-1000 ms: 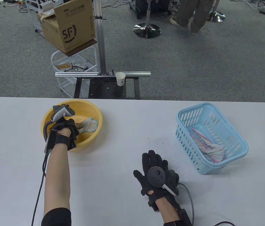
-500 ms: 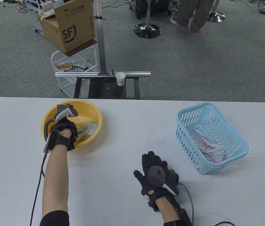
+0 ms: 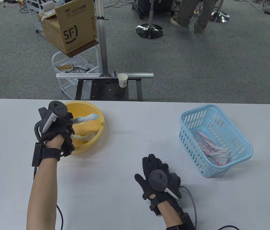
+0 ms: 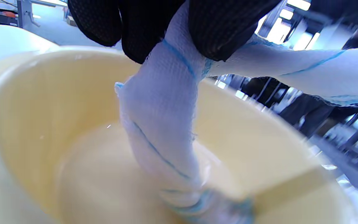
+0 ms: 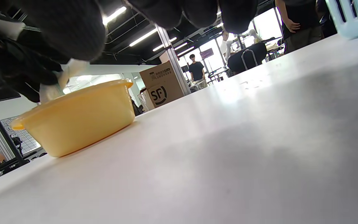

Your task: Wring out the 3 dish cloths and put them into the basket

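A yellow basin [image 3: 100,124] [image 5: 79,118] stands at the table's left. My left hand [image 3: 64,130] grips the middle of a twisted white-and-blue dish cloth [image 3: 87,118] [image 4: 160,137] and holds it above the basin. One end points right over the rim and the other hangs into the basin. My right hand [image 3: 154,165] lies flat on the table with fingers spread, holding nothing. The light blue basket [image 3: 245,148] at the right holds white cloths with pink stripes [image 3: 211,148].
A paper cup [image 3: 123,80] stands on a metal frame beyond the table's far edge. A cardboard box [image 3: 70,26] on a cart and a person's legs [image 3: 192,16] are farther back. Cables trail from both wrists at the near edge.
My left hand has risen out of the basin and shifted left, lifting the twisted cloth clear of the bottom. My right hand has barely moved. The person behind has stepped slightly.
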Motion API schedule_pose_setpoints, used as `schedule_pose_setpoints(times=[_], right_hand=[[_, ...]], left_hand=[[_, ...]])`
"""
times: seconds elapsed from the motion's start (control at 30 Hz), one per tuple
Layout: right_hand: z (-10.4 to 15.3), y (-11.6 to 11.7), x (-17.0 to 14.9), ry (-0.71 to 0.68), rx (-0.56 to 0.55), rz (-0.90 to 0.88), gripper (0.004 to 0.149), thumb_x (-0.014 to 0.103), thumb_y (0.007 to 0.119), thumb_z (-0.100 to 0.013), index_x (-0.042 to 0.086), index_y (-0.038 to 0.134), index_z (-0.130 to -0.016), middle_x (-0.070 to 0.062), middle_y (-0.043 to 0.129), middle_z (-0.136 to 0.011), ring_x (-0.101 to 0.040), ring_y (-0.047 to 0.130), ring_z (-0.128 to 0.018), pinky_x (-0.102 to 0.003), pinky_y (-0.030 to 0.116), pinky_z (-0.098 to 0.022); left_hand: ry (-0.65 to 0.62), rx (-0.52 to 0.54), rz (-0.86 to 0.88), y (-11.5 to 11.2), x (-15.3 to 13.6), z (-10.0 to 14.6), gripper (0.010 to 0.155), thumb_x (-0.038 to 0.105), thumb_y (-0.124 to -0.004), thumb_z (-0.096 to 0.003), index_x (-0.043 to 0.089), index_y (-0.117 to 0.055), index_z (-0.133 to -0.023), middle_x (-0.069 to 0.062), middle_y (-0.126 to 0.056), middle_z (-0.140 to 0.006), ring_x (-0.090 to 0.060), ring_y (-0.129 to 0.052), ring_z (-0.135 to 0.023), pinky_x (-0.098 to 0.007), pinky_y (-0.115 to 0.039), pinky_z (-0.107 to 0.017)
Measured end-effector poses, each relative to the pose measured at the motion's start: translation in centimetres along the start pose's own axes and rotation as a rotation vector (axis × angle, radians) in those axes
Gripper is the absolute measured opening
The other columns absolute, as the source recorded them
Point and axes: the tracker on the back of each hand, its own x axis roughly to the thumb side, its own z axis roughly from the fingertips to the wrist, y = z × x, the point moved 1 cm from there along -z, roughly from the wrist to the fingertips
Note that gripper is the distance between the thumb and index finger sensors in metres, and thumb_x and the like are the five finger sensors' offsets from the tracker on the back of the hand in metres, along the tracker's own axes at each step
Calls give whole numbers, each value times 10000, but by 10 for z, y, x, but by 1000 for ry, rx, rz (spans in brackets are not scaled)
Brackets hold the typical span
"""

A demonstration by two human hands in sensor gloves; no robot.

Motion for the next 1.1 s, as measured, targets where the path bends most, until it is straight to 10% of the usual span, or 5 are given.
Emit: schedule_pose_setpoints(times=[0.6,1.1], right_hand=[[3,-5,21,-98,-96,-2,793,599,724,-526,164,374,-1088,-184,338,-1157,-505,440,-1048,-742,391,-696],[21,-32,56,-388,-448,-17,831,645,705,-502,211,295,-1080,-137,295,-1154,-471,305,-1055,-714,331,-709]], left_hand=[[-358,158,455,60,34,110,498,308,-816,-481,316,-730,-972,47,-720,-985,-260,-788,-907,-531,-668,-717],[-568,6,549,-9,99,174,495,304,-819,-484,309,-731,-971,39,-720,-983,-265,-792,-898,-527,-672,-709]])
